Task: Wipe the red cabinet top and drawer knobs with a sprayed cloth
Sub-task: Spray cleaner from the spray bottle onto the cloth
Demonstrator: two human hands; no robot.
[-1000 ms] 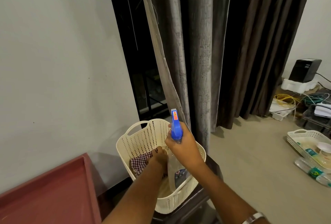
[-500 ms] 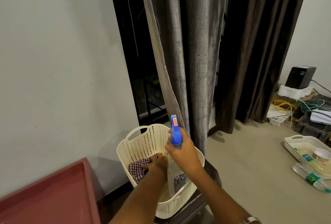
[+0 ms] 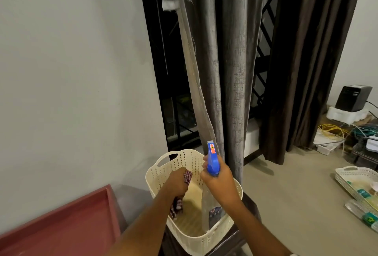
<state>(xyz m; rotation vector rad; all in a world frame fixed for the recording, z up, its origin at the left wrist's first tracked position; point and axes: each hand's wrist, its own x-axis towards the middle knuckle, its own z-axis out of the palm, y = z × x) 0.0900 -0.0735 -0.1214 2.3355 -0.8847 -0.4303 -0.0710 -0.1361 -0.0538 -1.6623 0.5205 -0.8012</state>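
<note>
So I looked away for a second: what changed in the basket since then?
The left hand closed on the checked cloth and lifted it off the basket floor. The right hand stayed gripping the spray bottle, which stands in the basket as before.

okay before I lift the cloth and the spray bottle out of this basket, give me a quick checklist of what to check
1. Left hand gripping cloth: ok.
2. Right hand around bottle neck: ok.
3. Cloth clear of basket rim: not ok, lower end hangs inside.
4. Bottle out of basket: not ok, its base is inside.
5. Nozzle aimed at cloth: not ok, points away.
6. Cabinet top bare: ok in the visible part.
</note>
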